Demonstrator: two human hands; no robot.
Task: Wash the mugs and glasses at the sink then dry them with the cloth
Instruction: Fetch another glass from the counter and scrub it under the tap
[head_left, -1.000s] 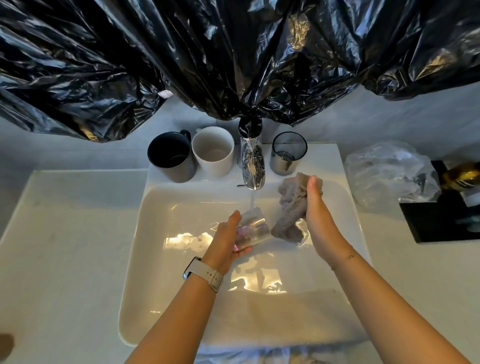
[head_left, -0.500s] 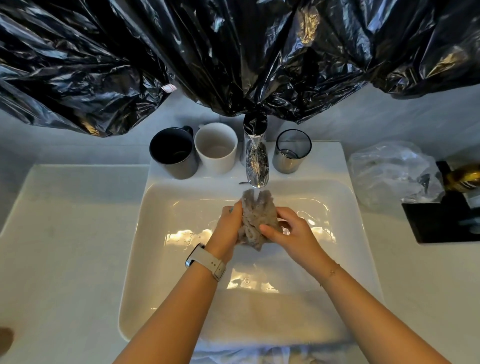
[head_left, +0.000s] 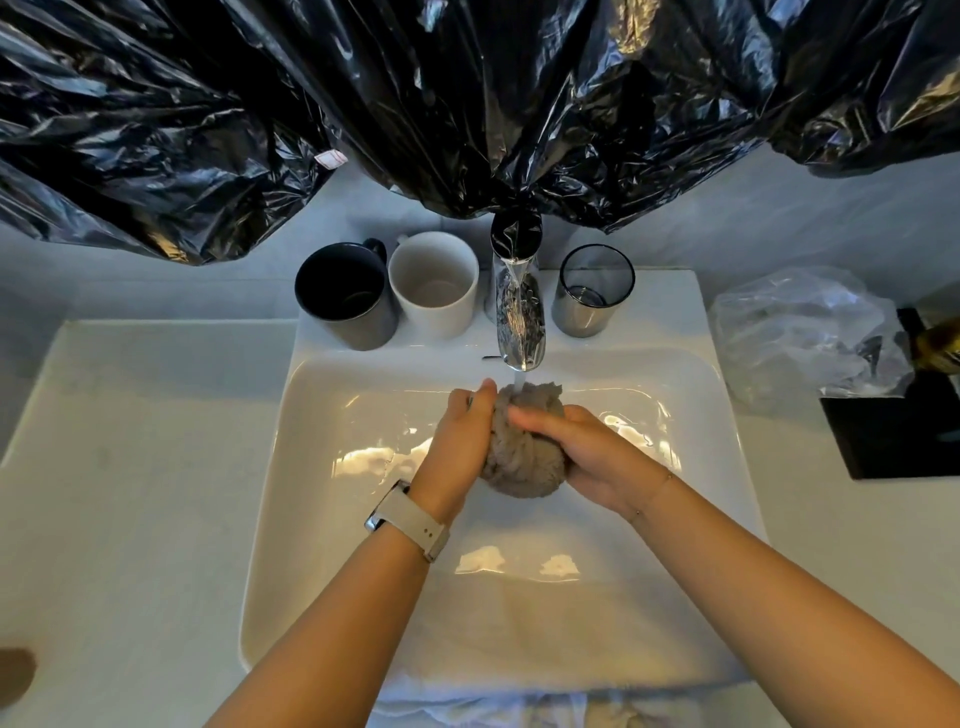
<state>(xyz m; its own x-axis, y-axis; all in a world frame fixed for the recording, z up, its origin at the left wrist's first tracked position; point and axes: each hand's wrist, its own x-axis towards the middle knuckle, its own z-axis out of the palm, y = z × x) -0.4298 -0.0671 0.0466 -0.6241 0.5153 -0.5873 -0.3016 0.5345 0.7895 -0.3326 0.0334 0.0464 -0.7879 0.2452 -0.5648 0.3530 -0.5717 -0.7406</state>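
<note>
Both hands, left hand (head_left: 460, 441) and right hand (head_left: 582, 452), clutch the bunched cloth (head_left: 524, 457) under the tap (head_left: 517, 322), mid-sink (head_left: 311, 415). Mugs (head_left: 345, 296) and glass (head_left: 592, 291) line the far rim.

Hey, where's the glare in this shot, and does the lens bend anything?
Head view: bright glare patches on the wet sink and glossy black plastic sheet; the tap mirrors that sheet; the wide lens bows the counter edges; the hands are sharp.
</note>
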